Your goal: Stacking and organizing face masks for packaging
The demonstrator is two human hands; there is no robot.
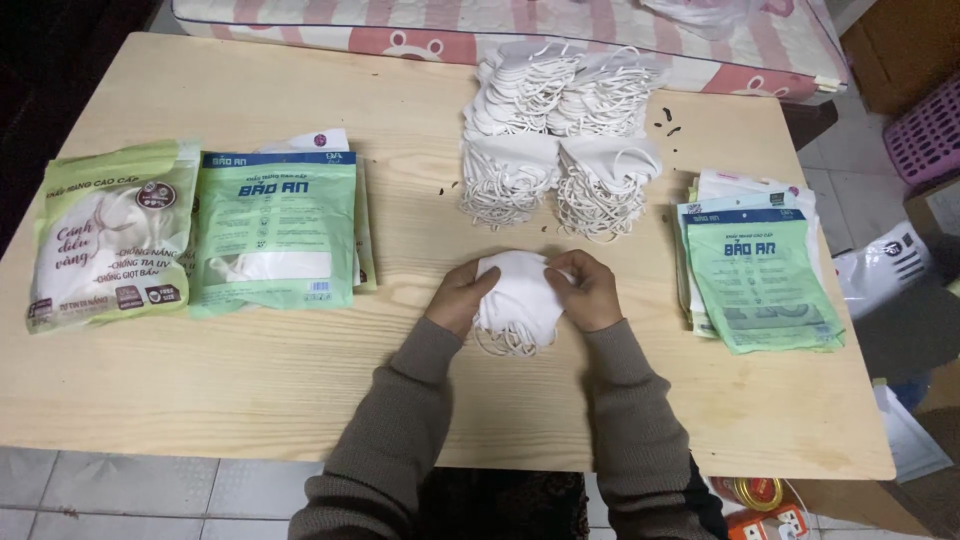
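My left hand (pixel 460 297) and my right hand (pixel 588 290) both grip a small stack of white face masks (pixel 518 292) held just above the wooden table (pixel 250 380), their ear loops hanging below. Just beyond my hands lie piles of loose white masks (pixel 560 135) with tangled elastic loops. A stack of green filled packets (pixel 275 230) sits at the left. Beside it lies a yellow-green packet (pixel 108 235).
A stack of flat green-and-white packets (pixel 760 265) lies at the right of the table. A patterned mattress edge (pixel 500 30) runs behind the table. A purple basket (pixel 925 135) and a white bag (pixel 885 265) are at the right, on the floor side.
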